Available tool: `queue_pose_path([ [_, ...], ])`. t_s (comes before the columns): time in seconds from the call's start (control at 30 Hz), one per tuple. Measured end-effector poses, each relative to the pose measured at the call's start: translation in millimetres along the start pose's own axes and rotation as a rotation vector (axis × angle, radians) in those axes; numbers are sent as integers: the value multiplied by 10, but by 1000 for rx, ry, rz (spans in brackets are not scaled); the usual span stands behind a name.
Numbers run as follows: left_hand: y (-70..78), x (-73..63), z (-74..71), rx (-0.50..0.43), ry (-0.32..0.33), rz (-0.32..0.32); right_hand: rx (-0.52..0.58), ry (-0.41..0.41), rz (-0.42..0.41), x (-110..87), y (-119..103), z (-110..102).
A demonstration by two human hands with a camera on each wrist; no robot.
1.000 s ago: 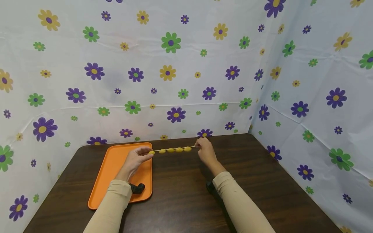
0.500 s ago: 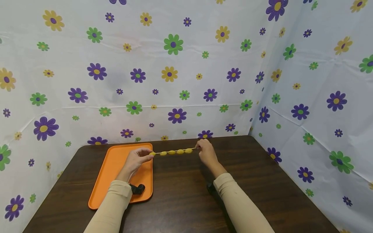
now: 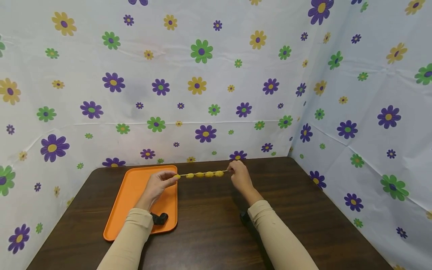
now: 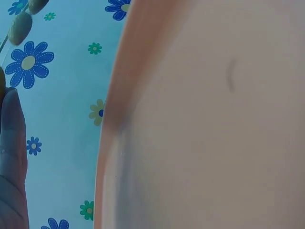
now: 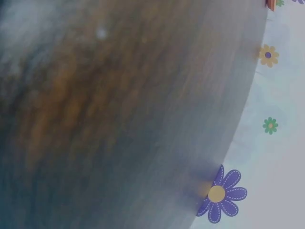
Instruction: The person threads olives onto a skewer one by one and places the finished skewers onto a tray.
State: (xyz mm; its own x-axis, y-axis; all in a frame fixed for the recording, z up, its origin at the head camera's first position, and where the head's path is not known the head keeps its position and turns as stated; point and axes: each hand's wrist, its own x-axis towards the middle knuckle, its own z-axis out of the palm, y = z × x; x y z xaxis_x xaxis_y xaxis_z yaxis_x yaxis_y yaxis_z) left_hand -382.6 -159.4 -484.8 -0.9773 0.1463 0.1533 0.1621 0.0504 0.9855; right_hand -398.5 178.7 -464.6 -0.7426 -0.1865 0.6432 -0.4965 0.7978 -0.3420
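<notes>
A thin strand of yellow oval beads stretches nearly level between my two hands above the far part of the table. My left hand, over the orange tray, pinches its left end at a bead between thumb and fingers. The bare right end is gripped by my right hand with curled fingers. In the left wrist view, part of my left hand shows at the left edge, with a few beads above it. Neither my right hand nor the strand appears in the right wrist view.
An orange tray lies on the left side of the dark wood table. Flower-patterned white cloth hangs behind the table and along its right side. A black wrist mount sits on the left wrist.
Both hands keep their hold on the bead strand and barely move. The head view has shifted slightly, so the background sits a little lower and further right.
</notes>
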Motion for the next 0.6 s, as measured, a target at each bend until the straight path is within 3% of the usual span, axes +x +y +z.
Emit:
queue_pose_path([
  [0.23, 5, 29, 39, -82, 61, -98, 32, 1, -5, 19, -9, -31],
  [0.37, 20, 41, 45, -70, 88, -150, 21, -7, -4, 32, -19, -33],
  [0.6, 57, 35, 69, -37, 71, -202, -17, -8, -19, 37, -53, -32],
])
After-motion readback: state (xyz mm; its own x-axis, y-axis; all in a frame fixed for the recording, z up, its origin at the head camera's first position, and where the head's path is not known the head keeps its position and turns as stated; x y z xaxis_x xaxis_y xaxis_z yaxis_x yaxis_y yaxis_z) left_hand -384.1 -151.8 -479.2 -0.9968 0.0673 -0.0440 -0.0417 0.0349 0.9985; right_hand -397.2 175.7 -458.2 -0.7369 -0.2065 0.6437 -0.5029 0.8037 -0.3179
